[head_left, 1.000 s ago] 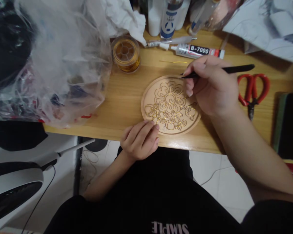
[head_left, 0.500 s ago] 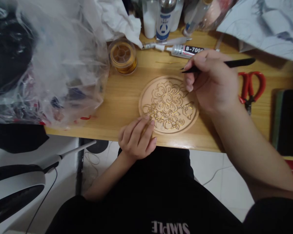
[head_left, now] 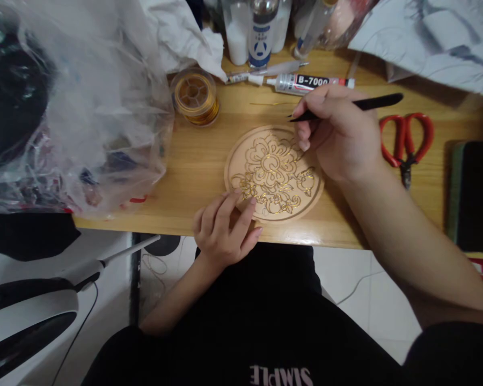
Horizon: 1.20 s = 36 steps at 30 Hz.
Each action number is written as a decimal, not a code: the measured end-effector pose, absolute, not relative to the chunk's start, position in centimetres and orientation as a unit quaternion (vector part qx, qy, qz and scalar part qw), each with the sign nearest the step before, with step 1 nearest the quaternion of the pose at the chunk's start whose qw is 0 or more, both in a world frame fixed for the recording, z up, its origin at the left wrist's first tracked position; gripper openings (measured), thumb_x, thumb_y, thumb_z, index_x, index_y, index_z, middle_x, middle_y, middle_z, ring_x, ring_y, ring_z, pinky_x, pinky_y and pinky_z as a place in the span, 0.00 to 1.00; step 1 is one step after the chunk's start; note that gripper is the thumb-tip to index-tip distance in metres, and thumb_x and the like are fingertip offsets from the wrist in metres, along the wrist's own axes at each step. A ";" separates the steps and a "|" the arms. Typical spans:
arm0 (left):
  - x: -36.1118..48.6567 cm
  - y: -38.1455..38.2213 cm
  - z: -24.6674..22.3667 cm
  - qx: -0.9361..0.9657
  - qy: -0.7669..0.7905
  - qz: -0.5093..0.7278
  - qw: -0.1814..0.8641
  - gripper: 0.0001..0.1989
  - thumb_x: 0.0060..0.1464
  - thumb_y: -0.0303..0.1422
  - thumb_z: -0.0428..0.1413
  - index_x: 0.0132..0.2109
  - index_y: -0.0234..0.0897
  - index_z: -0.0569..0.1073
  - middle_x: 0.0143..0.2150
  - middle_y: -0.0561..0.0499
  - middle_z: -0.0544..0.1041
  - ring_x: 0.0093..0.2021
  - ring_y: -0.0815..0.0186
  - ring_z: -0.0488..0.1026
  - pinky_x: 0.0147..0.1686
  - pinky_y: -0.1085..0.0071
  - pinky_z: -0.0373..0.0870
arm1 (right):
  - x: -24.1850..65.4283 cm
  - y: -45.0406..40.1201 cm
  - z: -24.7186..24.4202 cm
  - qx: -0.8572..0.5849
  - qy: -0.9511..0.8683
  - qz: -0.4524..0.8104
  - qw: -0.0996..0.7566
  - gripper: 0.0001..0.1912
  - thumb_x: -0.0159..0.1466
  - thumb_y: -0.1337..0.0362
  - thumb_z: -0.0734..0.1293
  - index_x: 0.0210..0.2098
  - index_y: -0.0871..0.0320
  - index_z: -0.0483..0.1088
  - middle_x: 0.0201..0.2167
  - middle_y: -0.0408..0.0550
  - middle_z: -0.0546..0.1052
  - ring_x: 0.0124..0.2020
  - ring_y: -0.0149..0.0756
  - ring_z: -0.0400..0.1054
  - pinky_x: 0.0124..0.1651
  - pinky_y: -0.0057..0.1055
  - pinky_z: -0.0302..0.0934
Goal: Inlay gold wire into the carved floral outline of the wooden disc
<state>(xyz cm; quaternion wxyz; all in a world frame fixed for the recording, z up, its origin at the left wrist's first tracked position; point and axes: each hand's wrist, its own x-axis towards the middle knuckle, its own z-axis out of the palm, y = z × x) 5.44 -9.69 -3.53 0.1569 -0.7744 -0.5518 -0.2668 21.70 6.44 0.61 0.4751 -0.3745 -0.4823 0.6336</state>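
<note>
A round wooden plaque (head_left: 235, 161) lies by the table's front edge, with a flower design outlined in gold wire on its face. Fingers apart, my left hand (head_left: 225, 225) rests its fingertips on the plaque's lower left rim and holds nothing. Above the upper right of the plaque, my right hand (head_left: 342, 131) grips black tweezers (head_left: 378, 102), their tips pointing left. A thin piece of gold wire (head_left: 265, 104) lies on the table just beyond the tweezer tips. My right fingers hide part of the plaque's upper right edge.
A spool of gold wire (head_left: 195, 96) stands left of the plaque. Behind are a B-7000 glue tube (head_left: 290, 83), a pen (head_left: 282, 68) and a labelled bottle (head_left: 261, 37). Red-handled pliers (head_left: 406, 142) and a dark tablet-like slab (head_left: 477, 195) lie right. Plastic bags (head_left: 100, 107) crowd the left.
My left fingers have spread a little more on the plaque's rim. My right hand keeps its grip on the tweezers and has shifted slightly left, while the whole view has moved a little.
</note>
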 end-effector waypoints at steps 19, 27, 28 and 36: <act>5.3 -9.7 -3.7 -0.777 -0.549 -0.258 0.170 0.22 0.62 0.45 0.45 0.48 0.38 0.78 0.48 0.41 0.77 0.48 0.55 0.71 0.49 0.60 0.60 | 21.7 6.5 0.3 -0.382 -0.481 0.628 0.477 0.07 0.52 0.63 0.66 0.20 0.55 0.69 0.14 0.41 0.65 0.14 0.28 0.54 0.17 0.31 0.45; 5.3 -9.8 -3.8 -0.773 -0.548 -0.272 0.167 0.22 0.61 0.44 0.47 0.50 0.37 0.77 0.48 0.41 0.77 0.47 0.55 0.72 0.48 0.61 0.61 | 21.6 6.5 0.4 -0.384 -0.484 0.625 0.477 0.06 0.51 0.62 0.66 0.19 0.54 0.68 0.14 0.41 0.65 0.14 0.28 0.53 0.17 0.32 0.45; 5.2 -9.8 -3.9 -0.772 -0.548 -0.275 0.167 0.22 0.61 0.44 0.47 0.52 0.37 0.76 0.48 0.42 0.77 0.47 0.55 0.72 0.47 0.61 0.61 | 21.6 6.5 0.4 -0.386 -0.483 0.625 0.477 0.07 0.51 0.61 0.66 0.19 0.54 0.68 0.14 0.41 0.64 0.14 0.28 0.53 0.17 0.32 0.45; 5.2 -9.9 -4.0 -0.767 -0.549 -0.286 0.168 0.23 0.61 0.44 0.47 0.56 0.36 0.72 0.47 0.42 0.78 0.46 0.56 0.73 0.47 0.62 0.61 | 21.5 6.7 0.3 -0.399 -0.476 0.621 0.478 0.06 0.50 0.61 0.66 0.18 0.53 0.69 0.14 0.41 0.65 0.15 0.28 0.54 0.17 0.30 0.45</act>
